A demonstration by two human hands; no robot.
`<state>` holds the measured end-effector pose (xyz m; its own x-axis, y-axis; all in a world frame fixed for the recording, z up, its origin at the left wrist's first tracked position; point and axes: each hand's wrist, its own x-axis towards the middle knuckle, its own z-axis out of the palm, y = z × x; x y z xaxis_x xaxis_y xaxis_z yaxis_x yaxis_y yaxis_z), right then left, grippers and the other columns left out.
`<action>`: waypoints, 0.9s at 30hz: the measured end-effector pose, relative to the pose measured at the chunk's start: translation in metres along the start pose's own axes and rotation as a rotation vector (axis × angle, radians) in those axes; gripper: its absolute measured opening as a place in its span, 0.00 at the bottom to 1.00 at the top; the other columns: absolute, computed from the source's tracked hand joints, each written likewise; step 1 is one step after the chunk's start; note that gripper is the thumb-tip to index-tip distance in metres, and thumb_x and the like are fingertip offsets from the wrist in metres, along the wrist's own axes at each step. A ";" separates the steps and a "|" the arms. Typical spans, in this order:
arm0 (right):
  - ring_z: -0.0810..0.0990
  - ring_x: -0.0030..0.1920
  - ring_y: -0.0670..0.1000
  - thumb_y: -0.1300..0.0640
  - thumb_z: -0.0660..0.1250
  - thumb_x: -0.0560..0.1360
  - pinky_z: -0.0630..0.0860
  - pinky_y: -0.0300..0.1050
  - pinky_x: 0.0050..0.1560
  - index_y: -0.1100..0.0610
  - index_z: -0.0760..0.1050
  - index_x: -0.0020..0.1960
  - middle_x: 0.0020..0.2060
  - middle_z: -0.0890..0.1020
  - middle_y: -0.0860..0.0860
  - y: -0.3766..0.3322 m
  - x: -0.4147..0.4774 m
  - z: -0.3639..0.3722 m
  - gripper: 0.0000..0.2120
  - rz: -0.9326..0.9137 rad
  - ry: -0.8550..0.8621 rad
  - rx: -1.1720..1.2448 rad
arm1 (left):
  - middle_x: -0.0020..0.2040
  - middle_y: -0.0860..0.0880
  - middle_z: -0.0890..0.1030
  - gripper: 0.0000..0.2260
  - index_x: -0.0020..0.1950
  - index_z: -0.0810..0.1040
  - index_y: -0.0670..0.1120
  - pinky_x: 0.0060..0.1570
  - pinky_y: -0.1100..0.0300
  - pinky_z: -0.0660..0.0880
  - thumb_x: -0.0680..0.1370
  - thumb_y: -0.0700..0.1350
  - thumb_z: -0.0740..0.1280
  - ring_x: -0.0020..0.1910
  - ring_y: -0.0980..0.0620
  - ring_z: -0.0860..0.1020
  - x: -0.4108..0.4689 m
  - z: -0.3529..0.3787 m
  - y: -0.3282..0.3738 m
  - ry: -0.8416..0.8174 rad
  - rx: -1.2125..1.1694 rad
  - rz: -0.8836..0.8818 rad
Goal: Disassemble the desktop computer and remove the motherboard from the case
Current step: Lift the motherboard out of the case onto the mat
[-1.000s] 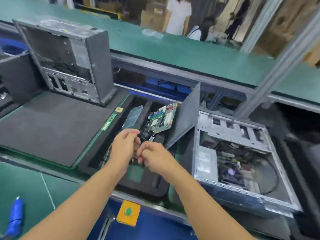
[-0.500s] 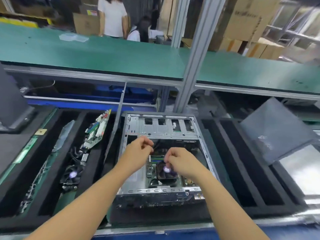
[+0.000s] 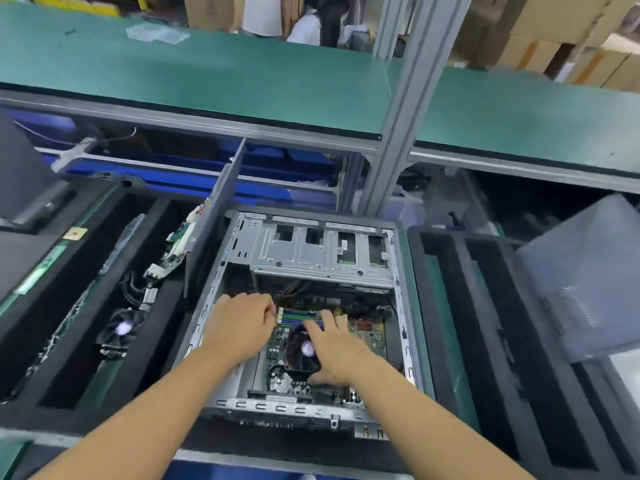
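Both of my hands are down inside the open computer case (image 3: 313,252), which lies on its side, open face up, so I can reach straight in from above. The motherboard (image 3: 369,336) lies flat on the floor of the case, not yet out, with its CPU cooler fan (image 3: 299,358) mounted on it. My left grip (image 3: 239,323) is narrow, fingers curled and bunched at the left end of the memory slots (image 3: 299,317); I cannot tell whether they pinch a latch there or only touch it. My right grip (image 3: 337,353) is wide and holds nothing: the fingers spread flat across the fan toward the right end of the slots, and the thumb sits at the fan's near edge. I judge I am working both slot ends at once, clearing what is plugged in before the board can lift. Just left of the case, a black foam tray (image 3: 166,341) holds a loose fan (image 3: 121,329) and a circuit board (image 3: 176,249) on edge, likely where freed parts go.
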<state>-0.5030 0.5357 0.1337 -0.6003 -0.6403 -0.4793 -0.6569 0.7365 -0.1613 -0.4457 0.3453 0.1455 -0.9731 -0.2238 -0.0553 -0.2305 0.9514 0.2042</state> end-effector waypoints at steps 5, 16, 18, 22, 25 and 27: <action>0.63 0.67 0.60 0.45 0.76 0.68 0.70 0.55 0.65 0.57 0.61 0.70 0.70 0.60 0.57 0.005 0.003 0.011 0.39 -0.150 0.219 -0.072 | 0.46 0.55 0.82 0.09 0.50 0.76 0.55 0.50 0.51 0.66 0.77 0.52 0.57 0.48 0.50 0.79 0.016 0.001 0.012 -0.110 0.157 0.001; 0.62 0.70 0.57 0.34 0.74 0.65 0.65 0.53 0.71 0.57 0.50 0.79 0.72 0.62 0.55 0.024 -0.007 0.023 0.55 -0.153 0.185 -0.036 | 0.56 0.52 0.76 0.26 0.61 0.73 0.52 0.50 0.50 0.73 0.73 0.69 0.58 0.55 0.47 0.76 0.039 0.016 0.029 -0.458 0.290 0.385; 0.65 0.69 0.57 0.36 0.74 0.67 0.67 0.53 0.69 0.58 0.52 0.79 0.70 0.65 0.55 0.019 0.001 0.023 0.52 -0.138 0.192 -0.065 | 0.55 0.52 0.78 0.21 0.59 0.75 0.52 0.51 0.49 0.73 0.76 0.64 0.57 0.55 0.47 0.77 0.037 0.019 0.030 -0.379 0.320 0.404; 0.69 0.63 0.56 0.43 0.76 0.66 0.71 0.52 0.62 0.57 0.60 0.74 0.63 0.70 0.53 0.017 0.011 0.017 0.45 -0.139 0.193 -0.006 | 0.51 0.53 0.80 0.15 0.52 0.77 0.52 0.50 0.50 0.72 0.77 0.55 0.53 0.51 0.47 0.78 0.032 0.020 0.030 -0.302 0.285 0.394; 0.67 0.63 0.54 0.45 0.77 0.65 0.73 0.52 0.62 0.56 0.60 0.75 0.62 0.68 0.52 0.019 0.012 0.016 0.45 -0.144 0.171 0.080 | 0.49 0.52 0.81 0.12 0.50 0.76 0.52 0.49 0.50 0.72 0.77 0.50 0.54 0.49 0.47 0.78 0.032 0.018 0.029 -0.276 0.252 0.386; 0.66 0.63 0.53 0.45 0.77 0.66 0.73 0.52 0.62 0.56 0.60 0.75 0.61 0.68 0.52 0.019 0.012 0.016 0.45 -0.161 0.176 0.087 | 0.50 0.52 0.80 0.12 0.53 0.76 0.52 0.48 0.50 0.70 0.78 0.49 0.55 0.50 0.47 0.78 0.031 0.018 0.029 -0.267 0.254 0.400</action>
<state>-0.5153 0.5459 0.1113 -0.5664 -0.7732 -0.2854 -0.7130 0.6333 -0.3008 -0.4820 0.3698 0.1322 -0.9413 0.1964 -0.2744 0.1988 0.9799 0.0196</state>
